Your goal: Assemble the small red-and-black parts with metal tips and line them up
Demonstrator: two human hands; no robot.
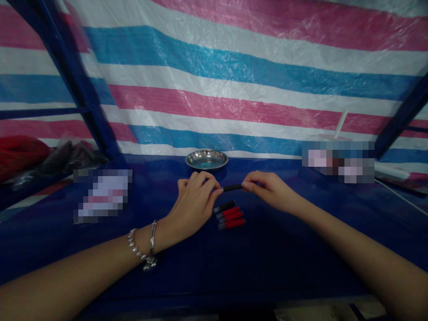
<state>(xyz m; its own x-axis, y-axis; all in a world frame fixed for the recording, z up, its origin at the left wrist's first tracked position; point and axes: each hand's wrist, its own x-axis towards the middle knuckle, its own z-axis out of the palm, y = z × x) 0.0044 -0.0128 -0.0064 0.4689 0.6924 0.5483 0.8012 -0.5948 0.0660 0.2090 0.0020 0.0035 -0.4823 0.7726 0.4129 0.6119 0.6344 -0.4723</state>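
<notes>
Between my two hands, level above the blue table, is a slim black pen-like stick [232, 187]. My left hand [197, 196], with bracelets at its wrist, pinches the left end, where a bit of silvery tip shows. The fingertips of my right hand [269, 189] are closed on the right end. Just below, side by side on the table, lie a similar black stick [225, 207] and several red sticks [234, 219] with silvery or clear left ends. Behind my left hand stands a shallow oval metal dish [207, 160]; no contents can be made out in it.
The blue table [200, 276] reaches back to a striped plastic sheet [207, 62]. A blurred-out flat packet [103, 196] lies at the left, and blurred-out items [337, 162] with a white cable stand at the right. Blue frame posts [83, 98] rise at both sides.
</notes>
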